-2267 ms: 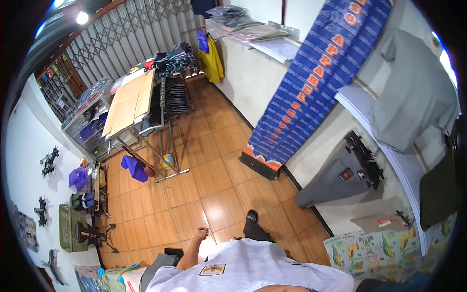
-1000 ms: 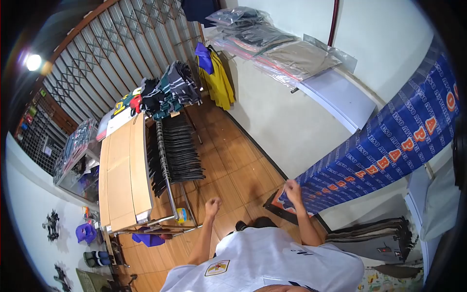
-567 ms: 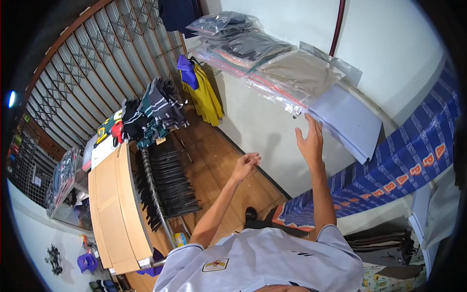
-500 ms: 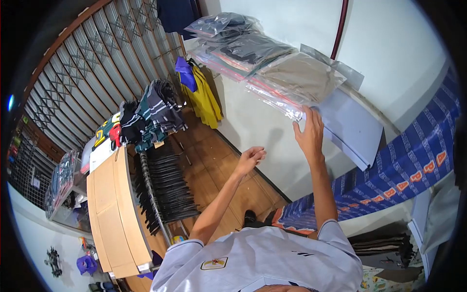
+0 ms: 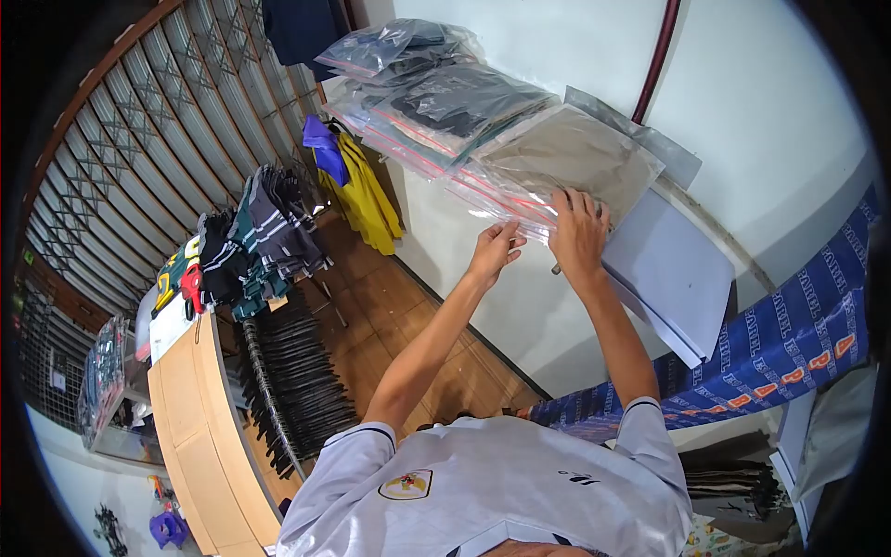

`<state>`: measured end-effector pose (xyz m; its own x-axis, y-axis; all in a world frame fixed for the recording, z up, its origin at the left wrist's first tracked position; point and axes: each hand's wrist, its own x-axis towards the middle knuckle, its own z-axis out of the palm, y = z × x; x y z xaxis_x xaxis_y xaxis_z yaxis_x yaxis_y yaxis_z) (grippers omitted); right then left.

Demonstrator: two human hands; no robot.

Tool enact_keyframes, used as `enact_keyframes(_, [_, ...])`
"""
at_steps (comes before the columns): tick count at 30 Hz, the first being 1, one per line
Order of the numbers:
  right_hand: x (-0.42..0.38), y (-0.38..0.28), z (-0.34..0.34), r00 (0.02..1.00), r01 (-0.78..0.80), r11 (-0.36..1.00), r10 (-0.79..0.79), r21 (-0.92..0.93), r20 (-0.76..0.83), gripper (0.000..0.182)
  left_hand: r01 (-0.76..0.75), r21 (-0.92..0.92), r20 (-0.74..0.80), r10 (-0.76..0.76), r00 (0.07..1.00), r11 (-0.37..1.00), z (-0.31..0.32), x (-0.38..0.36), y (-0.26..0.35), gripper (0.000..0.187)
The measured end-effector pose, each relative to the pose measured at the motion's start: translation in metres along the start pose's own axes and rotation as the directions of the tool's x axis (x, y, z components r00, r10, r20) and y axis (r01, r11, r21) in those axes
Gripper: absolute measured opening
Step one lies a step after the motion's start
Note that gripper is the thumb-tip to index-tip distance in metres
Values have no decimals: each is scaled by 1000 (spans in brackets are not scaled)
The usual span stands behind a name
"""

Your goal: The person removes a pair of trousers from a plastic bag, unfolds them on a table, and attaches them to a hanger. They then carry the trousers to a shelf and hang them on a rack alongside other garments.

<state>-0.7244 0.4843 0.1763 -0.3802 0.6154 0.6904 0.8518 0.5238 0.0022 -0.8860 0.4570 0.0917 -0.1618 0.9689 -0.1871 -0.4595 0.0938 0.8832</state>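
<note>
A clear plastic bag (image 5: 557, 153) with beige folded cloth inside lies on top of a wall shelf, its red-striped flap hanging over the front edge. My left hand (image 5: 494, 254) is at the loose front edge of this bag, thumb and fingers pinched together on the plastic. My right hand (image 5: 580, 234) is at the bag's near right corner, fingers bent over the top; its thumb is mostly hidden. Beside my right wrist lies a pale blue-grey flat panel (image 5: 673, 260).
More bagged dark clothes (image 5: 455, 102) are stacked leftward along the shelf. A blue printed banner (image 5: 742, 357) stretches across the right. On the left stand a rack of black hangers (image 5: 302, 371) and a wooden counter (image 5: 200, 432). Yellow clothing (image 5: 362, 190) hangs by the wall.
My left hand has risen toward the shelf and come to the bag's front edge. My right hand has shifted slightly left and over the bag's corner. The view has turned a little.
</note>
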Motion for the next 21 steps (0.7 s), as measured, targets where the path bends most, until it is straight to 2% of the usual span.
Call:
enact_keyframes(2, [4,3,-3,1000,-13,998,13,55,8,52,12,2,-27,-11,1000,1000,4,11,-3,20])
enact_keyframes(5, [11,5,-3,1000,-28,1000,28,4,8,47,-17,9,-15,17,1000,1000,11,14,-1,18])
enact_keyframes(8, [15,8,3,999,-34,999,34,-5,-3,42,-79,-12,5,79,997,997,10,21,-4,18])
enact_keyframes(11, [21,5,2,996,-81,996,82,-23,44,40,-140,72,20,139,990,988,12,16,4,18])
enact_keyframes(14, [25,7,7,996,-84,996,84,-16,2,28,-195,86,68,189,980,977,17,3,9,19])
enact_keyframes(21, [32,8,2,988,-127,991,122,52,94,31,-270,58,50,268,962,961,6,-44,5,24])
